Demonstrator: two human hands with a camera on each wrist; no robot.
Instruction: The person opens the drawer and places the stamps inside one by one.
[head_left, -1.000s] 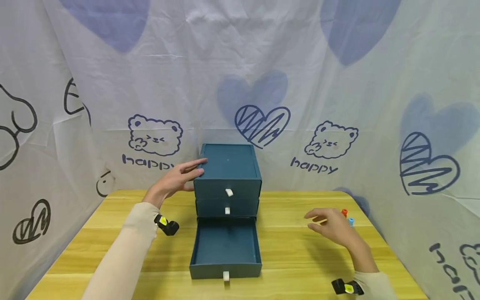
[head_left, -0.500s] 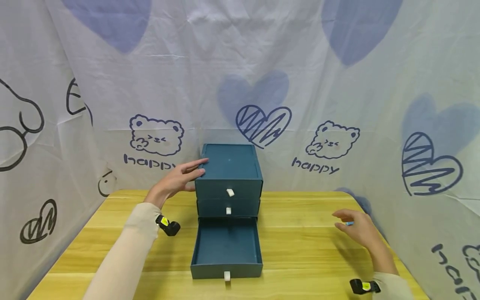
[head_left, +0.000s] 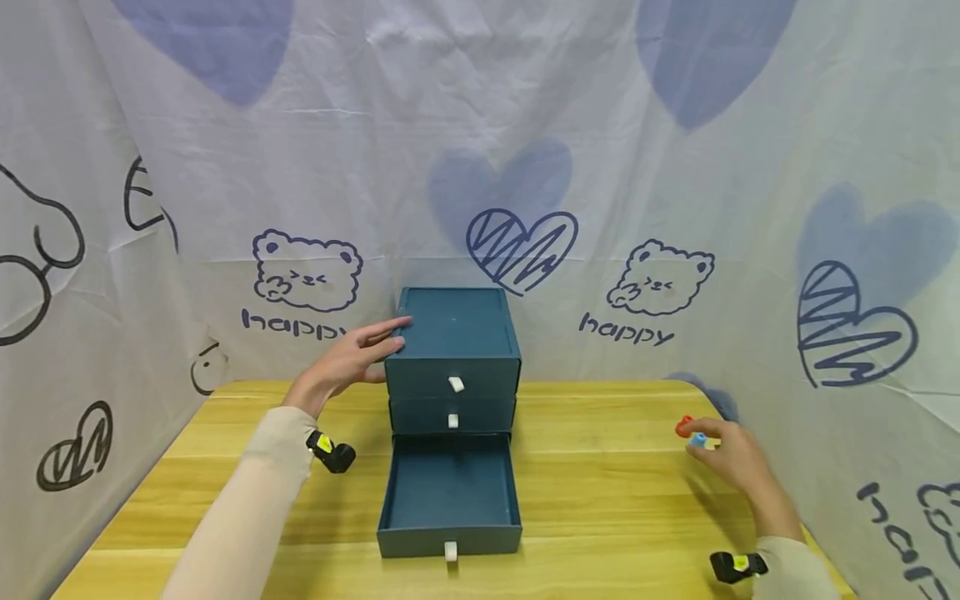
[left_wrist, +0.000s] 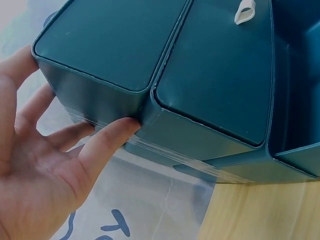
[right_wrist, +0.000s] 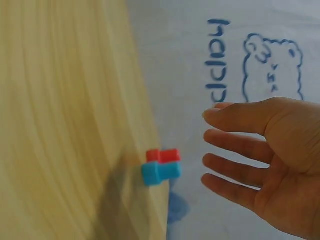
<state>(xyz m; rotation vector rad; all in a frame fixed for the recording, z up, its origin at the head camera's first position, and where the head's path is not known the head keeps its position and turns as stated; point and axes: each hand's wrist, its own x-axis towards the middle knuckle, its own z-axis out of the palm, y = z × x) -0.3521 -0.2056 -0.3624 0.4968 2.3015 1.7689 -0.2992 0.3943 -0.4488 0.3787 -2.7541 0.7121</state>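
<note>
Cartoon-printed cloth hangs behind the wooden table. Over the last second the right hand has travelled from mid-table toward the far right edge; its fingers are spread and hold nothing, just short of the red block and blue block, so a pickup looks close. Well to its left, the left hand stays flat against the drawer box, bottom drawer pulled out.

Head view above; wrist views close.
</note>
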